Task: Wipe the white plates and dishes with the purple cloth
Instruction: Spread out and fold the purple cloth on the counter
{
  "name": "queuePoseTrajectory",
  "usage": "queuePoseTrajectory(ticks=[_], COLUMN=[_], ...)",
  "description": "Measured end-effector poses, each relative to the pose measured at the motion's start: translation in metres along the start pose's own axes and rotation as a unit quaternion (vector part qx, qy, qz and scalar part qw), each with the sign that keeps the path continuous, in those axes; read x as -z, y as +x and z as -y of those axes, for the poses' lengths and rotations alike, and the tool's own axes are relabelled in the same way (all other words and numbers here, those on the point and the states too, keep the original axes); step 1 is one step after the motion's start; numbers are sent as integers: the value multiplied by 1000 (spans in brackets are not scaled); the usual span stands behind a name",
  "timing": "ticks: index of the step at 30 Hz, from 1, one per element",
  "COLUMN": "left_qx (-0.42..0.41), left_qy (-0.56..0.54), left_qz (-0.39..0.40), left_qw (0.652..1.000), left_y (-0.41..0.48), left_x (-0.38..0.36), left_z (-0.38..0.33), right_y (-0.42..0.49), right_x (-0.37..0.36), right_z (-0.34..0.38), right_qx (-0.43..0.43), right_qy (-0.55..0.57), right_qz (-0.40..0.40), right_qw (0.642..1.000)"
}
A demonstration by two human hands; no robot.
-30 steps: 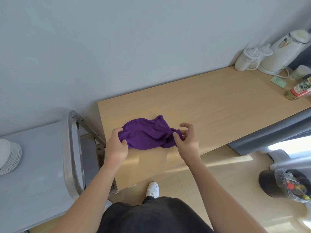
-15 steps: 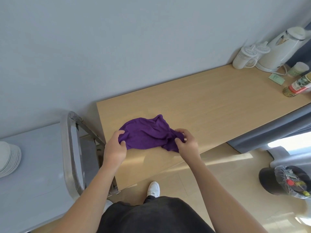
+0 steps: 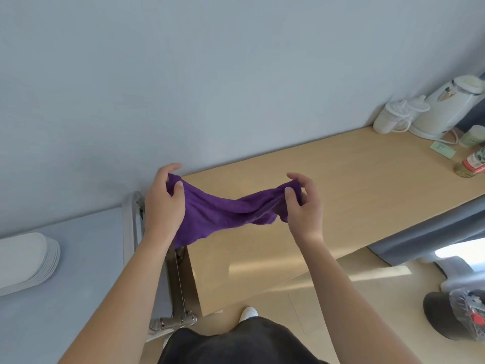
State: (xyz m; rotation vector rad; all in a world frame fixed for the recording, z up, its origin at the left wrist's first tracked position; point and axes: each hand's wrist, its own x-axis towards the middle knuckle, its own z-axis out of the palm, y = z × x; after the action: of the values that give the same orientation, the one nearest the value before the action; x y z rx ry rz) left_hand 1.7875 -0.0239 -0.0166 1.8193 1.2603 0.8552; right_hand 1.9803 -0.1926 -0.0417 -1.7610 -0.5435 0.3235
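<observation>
Two bare hands held one soft, crumpled purple cloth (image 3: 225,214) stretched between them in the air, above the left end of a long, pale wooden tabletop (image 3: 341,185). Left hand (image 3: 164,203): grip clenched on the cloth's left end, thumb on the near face, fingers curled over the top. Right hand (image 3: 304,206): grip pinching the right end, thumb pressed on bunched fabric, fingers hooked behind it. The cloth sagged in the middle between the two grips. A loose flap hung below the left grip, in front of a shiny steel frame (image 3: 181,285).

A stack of round white plates (image 3: 26,261) sat well to the left of the left grip, on a flat grey-blue surface (image 3: 78,258), apart from the cloth.

Far right of the right grip, by the wall: a white electric kettle (image 3: 446,111), white lidded cups (image 3: 391,119), a small green card (image 3: 443,149) and a red-labelled bottle (image 3: 472,164). Low and right of that grip, on the floor, stood a dark round bin (image 3: 441,319) with a clear plastic liner.
</observation>
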Motion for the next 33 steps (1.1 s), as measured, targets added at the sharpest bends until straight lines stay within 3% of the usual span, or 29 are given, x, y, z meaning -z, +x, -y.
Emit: queuePoseTrajectory(ticks=[3, 6, 10, 13, 19, 22, 25, 27, 33], left_qx=[-11, 5, 89, 160, 181, 161, 123, 115, 176], left_qy=[-23, -7, 87, 120, 132, 76, 19, 23, 84], left_qz=[-7, 12, 139, 195, 180, 113, 28, 17, 106], left_qw=[1000, 1000, 982, 960, 958, 977, 992, 993, 975], left_y=[9, 10, -17, -39, -47, -45, -41, -37, -37], left_x=[5, -2, -22, -28, -33, -33, -29, -27, -26], left_z=[-4, 14, 71, 97, 109, 103, 95, 93, 108], right_y=[7, 12, 4, -12, -15, -12, -7, -2, -1], right_x=[0, 1, 1, 2, 0, 1, 1, 0, -8], right_z=[17, 4, -56, -85, -101, -100, -93, -91, -95], right_qx=[23, -33, -174, -227, -218, -232, -181, -155, -192], right_qy=[23, -34, -209, -252, -235, -205, -159, -158, -263], right_qz=[-33, -36, 102, 160, 96, 90, 59, 49, 182], right_qw=[999, 998, 957, 927, 942, 946, 969, 974, 928])
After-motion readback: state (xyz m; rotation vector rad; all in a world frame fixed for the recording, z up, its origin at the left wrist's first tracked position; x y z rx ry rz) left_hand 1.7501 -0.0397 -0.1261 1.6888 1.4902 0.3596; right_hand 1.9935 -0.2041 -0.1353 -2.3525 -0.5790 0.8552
